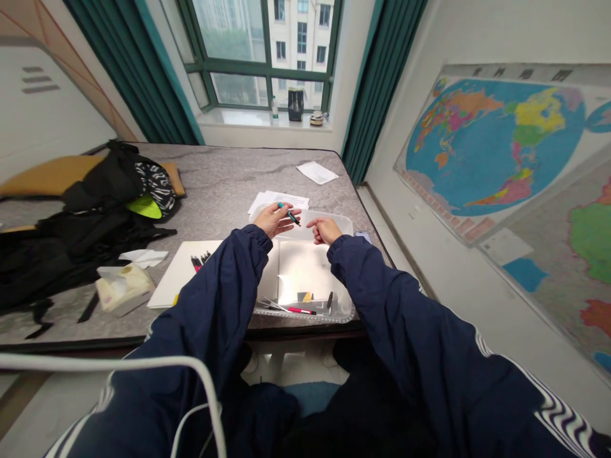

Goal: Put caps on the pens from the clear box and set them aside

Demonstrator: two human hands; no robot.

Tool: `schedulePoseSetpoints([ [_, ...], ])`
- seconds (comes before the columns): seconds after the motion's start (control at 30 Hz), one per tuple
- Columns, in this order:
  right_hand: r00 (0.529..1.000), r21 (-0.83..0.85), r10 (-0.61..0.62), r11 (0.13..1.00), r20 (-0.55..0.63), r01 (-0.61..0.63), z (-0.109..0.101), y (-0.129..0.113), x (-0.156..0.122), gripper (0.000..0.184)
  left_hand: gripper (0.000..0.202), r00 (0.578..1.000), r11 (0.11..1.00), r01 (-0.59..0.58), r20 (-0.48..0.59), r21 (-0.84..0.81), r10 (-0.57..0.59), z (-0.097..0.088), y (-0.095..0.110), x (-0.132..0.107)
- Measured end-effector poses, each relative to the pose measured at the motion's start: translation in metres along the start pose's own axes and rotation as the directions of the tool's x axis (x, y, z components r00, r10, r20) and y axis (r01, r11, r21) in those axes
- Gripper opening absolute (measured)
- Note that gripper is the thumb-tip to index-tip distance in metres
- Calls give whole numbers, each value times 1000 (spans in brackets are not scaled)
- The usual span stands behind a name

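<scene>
My left hand [273, 219] is closed around a pen [289, 214] with a teal end, held above the far rim of a clear plastic bin [344, 224]. My right hand [326, 230] hovers just right of it over the bin, fingers curled with the forefinger pointing toward the pen; nothing shows in it. Inside the bin near its front wall lie a red pen [301, 310], a dark pen [330, 300] and a few small items. Both arms wear dark blue sleeves.
Several pens [200, 259] lie on a white sheet [177, 280] left of the bin. Black bags and clothing [90, 222] and a tissue pack [123, 286] crowd the left side. Papers [316, 172] lie farther back. A map [496, 140] covers the right wall.
</scene>
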State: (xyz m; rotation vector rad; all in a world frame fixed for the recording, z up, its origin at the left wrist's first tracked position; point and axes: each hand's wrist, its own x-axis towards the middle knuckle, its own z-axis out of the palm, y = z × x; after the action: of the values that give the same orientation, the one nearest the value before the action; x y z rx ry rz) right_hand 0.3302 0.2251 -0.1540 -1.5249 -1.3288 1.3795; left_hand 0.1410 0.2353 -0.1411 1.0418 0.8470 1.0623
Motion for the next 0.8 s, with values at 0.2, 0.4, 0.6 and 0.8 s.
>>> schedulePoseSetpoints([
  [0.2,981,-76,-4,997,193,19,7,-10,3,18,39,999,989,-43,0,143,43,-6,1,7],
  [0.4,923,-109,-154,973,353,204,16,-10,16,25,38,1000,985,-20,17,174,18,-19,2,13],
  [0.6,897,-190,-268,918,351,348,22,-6,26,28,36,998,973,-70,9,221,70,-25,4,12],
  [0.8,874,-207,-421,858,242,471,25,-4,29,20,34,970,923,-193,-78,332,231,-17,1,12],
])
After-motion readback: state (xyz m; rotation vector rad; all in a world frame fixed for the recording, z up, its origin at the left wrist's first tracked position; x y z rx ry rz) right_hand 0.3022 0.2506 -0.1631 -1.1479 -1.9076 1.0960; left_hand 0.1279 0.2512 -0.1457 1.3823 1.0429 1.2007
